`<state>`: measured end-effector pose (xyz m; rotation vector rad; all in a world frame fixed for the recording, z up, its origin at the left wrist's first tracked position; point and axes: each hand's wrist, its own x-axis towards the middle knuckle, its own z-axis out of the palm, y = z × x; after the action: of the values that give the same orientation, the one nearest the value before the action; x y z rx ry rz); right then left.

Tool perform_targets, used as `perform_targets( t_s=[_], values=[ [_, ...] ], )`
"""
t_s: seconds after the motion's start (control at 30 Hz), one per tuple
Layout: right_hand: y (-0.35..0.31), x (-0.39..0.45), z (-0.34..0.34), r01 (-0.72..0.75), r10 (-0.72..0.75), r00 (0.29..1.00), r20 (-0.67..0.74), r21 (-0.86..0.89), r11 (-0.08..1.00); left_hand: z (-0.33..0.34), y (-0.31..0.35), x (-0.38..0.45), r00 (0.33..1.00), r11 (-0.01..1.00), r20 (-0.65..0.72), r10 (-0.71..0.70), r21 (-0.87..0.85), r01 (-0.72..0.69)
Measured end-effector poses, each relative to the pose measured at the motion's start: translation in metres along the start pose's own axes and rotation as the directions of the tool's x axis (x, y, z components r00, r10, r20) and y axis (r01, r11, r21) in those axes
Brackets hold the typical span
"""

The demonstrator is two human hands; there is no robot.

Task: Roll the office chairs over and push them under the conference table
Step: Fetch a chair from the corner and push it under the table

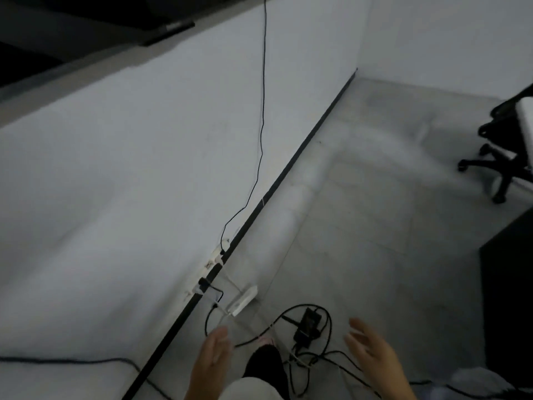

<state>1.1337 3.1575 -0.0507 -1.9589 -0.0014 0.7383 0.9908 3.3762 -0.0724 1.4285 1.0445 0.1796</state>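
A black office chair (503, 166) on a wheeled star base stands at the far right, partly cut off by the frame edge. A dark block (507, 298) at the right edge may be part of the conference table; I cannot tell. My left hand (215, 356) and my right hand (367, 350) hang low in front of me, fingers loosely spread, holding nothing. Both hands are far from the chair. My leg in a dark trouser shows between them.
A white wall (144, 168) with a dark baseboard runs diagonally on the left. A thin black cable (263, 111) hangs down it to wall sockets. A white power strip (243, 301), a black adapter (308, 324) and tangled cables lie on the grey tiled floor (375, 212).
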Motion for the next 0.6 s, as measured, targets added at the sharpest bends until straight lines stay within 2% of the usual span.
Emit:
perform_targets(
  t_s=[0.1, 0.27, 0.4, 0.5, 0.57, 0.6],
  values=[
    [-0.047, 0.051, 0.007, 0.054, -0.046, 0.992, -0.117, 0.065, 0.996, 0.012, 0.071, 0.070, 0.975, 0.993, 0.192, 0.113, -0.001, -0.115],
    [-0.087, 0.107, -0.002, 0.020, 0.027, 0.960, -0.280, 0.165, 0.986, 0.053, 0.144, 0.166, 0.924, 0.978, 0.331, 0.189, 0.021, -0.207],
    [-0.085, 0.148, -0.016, -0.055, 0.133, 0.908, -0.397, 0.202, 0.978, 0.096, 0.151, 0.228, 0.915, 0.986, 0.391, 0.100, 0.084, -0.143],
    [-0.078, 0.202, -0.035, -0.093, 0.157, 0.899, -0.410, 0.173, 0.980, 0.134, 0.161, 0.281, 0.912, 0.991, 0.410, 0.014, 0.118, -0.069],
    [-0.083, 0.251, -0.052, -0.125, 0.165, 0.884, -0.437, 0.119, 0.985, 0.167, 0.186, 0.320, 0.909, 0.989, 0.415, 0.026, 0.121, -0.084],
    [-0.093, 0.282, -0.065, -0.112, 0.170, 0.871, -0.460, 0.152, 0.982, 0.186, 0.205, 0.340, 0.908, 0.988, 0.413, 0.063, 0.105, -0.117]
  ],
)
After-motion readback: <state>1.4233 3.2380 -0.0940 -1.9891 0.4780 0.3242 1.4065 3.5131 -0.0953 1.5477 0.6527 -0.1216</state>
